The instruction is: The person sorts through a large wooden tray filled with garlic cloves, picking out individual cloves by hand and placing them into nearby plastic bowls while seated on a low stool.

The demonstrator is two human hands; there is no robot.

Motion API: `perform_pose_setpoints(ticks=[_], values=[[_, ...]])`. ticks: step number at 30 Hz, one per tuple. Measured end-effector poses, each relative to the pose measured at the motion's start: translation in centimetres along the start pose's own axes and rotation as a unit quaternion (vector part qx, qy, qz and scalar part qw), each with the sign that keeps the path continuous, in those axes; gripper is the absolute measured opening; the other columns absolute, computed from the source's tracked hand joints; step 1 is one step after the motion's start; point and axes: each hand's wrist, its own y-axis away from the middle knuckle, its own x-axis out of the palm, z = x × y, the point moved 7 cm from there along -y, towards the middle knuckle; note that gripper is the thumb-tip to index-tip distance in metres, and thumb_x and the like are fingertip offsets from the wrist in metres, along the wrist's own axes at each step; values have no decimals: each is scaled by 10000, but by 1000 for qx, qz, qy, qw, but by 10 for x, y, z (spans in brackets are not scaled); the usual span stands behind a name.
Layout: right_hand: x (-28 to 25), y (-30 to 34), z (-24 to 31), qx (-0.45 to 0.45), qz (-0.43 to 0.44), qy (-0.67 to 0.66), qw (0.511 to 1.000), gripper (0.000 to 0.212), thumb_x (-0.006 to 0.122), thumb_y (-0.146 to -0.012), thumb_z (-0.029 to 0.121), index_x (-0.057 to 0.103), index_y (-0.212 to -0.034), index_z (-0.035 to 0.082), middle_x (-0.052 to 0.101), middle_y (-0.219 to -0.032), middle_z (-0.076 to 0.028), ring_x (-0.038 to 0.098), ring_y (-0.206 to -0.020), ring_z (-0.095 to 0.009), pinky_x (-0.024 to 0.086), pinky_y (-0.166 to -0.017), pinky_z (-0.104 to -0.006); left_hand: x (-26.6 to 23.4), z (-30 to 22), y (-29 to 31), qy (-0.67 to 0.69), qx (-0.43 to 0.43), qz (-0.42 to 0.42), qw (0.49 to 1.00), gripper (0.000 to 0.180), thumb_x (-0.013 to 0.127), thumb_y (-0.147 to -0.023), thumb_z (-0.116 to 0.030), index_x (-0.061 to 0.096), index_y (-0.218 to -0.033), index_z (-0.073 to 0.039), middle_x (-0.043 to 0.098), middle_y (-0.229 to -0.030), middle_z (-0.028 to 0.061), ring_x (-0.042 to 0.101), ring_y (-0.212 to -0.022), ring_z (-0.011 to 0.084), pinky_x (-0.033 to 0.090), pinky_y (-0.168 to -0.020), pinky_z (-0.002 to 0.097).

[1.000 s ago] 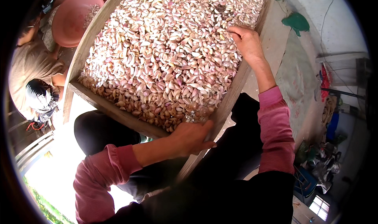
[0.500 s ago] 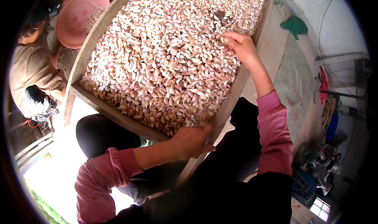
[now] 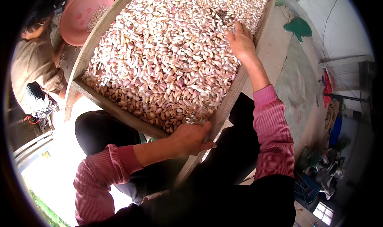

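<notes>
Your left grip point(image 3: 190, 140) clasps the wooden tray point(image 3: 119, 112) at its near corner; your right grip point(image 3: 240, 43), released, sits over garlic cloves point(image 3: 159, 59).
The cloves spread inside the tray, up to its rim; pale floor point(image 3: 273, 47) opens beyond the right side.

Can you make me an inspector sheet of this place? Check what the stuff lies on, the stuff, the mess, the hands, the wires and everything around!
Surface: wooden tray, its bottom mostly covered; a mesh-like patch shows near the left hand.
Job's things: a thick spread of loose garlic cloves, pale and pinkish.
Clutter: a dark clump among the cloves; a mixed heap at the right.
Grips: left grip around the tray's near corner; right grip open over the cloves, contact unclear.
Cables: a thin dark line, perhaps a wire, along the pale wall.
Surroundings: another person at the left, near a pink basin.
</notes>
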Motion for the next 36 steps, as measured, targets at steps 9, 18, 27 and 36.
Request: perform_pose_setpoints(ticks=[9,18,27,36], values=[[84,103,120,-162,104,12,981,608,545,-985,353,314,-1498,121,94,-1616,-210,13,-1486,-470,58,-1174,-675,3,2,2,4,-19,19,1000,544,607,-929,-468,472,-1160,6,678,-983,210,671,-894,405,537,-773,492],[35,197,136,-390,256,-74,881,280,683,-887,196,671,-1133,63,499,-1394,-163,470,-1283,-375,448,-1025,-507,20,20,10,26,42,-58,997,485,579,-950,-449,543,-1174,-21,666,-1067,194,653,-974,401,488,-901,502],[30,137,69,-287,335,-38,896,137,639,-854,167,685,-825,41,651,-744,-165,651,-677,-325,490,-656,-413,-4,8,13,23,-7,-19,1000,457,570,-946,-474,549,-1020,-24,680,-907,194,664,-875,399,508,-791,504],[3,23,7,-208,-120,-54,969,75,695,-863,102,697,-918,50,684,-811,-161,682,-762,-306,543,-752,-408,-3,7,9,21,27,-17,999,453,570,-953,-468,536,-997,-18,670,-829,192,657,-817,411,507,-749,505]])
